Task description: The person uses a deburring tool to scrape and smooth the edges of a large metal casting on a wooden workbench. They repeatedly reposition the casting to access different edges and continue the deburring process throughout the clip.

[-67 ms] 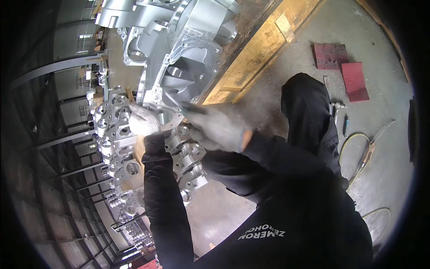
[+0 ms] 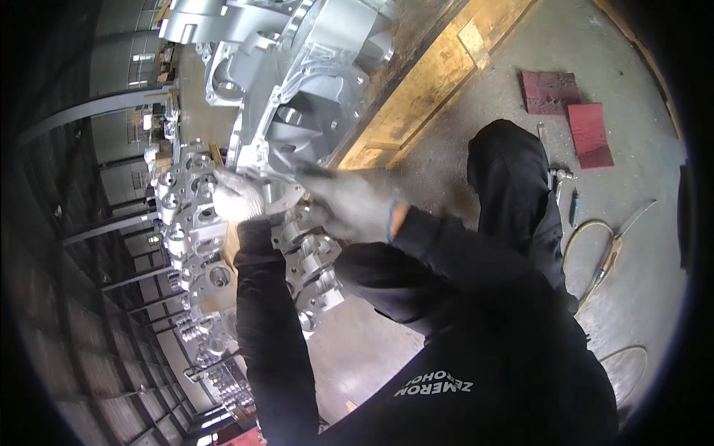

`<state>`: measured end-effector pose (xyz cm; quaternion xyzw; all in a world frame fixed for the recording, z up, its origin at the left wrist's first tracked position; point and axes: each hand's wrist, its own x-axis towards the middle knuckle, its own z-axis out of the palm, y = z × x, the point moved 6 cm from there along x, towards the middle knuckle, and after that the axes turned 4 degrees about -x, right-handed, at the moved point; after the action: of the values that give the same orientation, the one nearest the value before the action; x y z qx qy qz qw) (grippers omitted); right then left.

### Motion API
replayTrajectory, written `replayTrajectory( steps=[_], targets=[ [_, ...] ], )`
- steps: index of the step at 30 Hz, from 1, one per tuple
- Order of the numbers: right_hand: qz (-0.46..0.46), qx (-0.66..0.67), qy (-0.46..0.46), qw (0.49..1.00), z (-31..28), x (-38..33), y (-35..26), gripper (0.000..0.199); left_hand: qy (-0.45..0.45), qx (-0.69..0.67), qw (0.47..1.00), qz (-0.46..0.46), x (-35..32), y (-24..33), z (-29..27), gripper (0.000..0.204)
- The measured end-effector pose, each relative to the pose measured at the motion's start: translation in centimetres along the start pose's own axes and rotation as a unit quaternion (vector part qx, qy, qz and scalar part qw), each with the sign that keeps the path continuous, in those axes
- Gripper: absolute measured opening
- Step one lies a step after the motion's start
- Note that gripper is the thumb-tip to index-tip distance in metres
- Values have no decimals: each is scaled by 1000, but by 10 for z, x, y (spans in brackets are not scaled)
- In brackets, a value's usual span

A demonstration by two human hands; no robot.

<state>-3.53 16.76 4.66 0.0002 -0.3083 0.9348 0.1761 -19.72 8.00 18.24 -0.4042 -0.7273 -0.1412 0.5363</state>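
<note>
Grey blur of right hand, left hand beside silver casting — all fingers' spread and hold unclear.

The left arm is stretched forward, with the gloved left hand held out — the right arm is angled leftward and bared at the right wrist, while the gloved right hand is blurred — its finger pose cannot be read
</note>
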Motion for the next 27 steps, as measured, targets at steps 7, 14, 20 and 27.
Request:
replayTrajectory(
  steps=[7, 14, 20, 27],
  targets=[
    [178, -17, -7, 984, -4, 3, -14, 23, -94, -38, 991, -87, -2, -1, 4, 56],
    [241, -187, -23, 952, -16, 6, -37, 40, -107, 48, 987, -106, 0, 0, 3, 45],
    [92, -370, -93, 920, -11, 25, -51, 40, -202, 14, 968, -147, -2, -1, 5, 49],
    [-89, -325, -64, 939, -12, 30, -88, 27, -80, 39, 994, -61, -4, -3, 0, 49]
  ],
)
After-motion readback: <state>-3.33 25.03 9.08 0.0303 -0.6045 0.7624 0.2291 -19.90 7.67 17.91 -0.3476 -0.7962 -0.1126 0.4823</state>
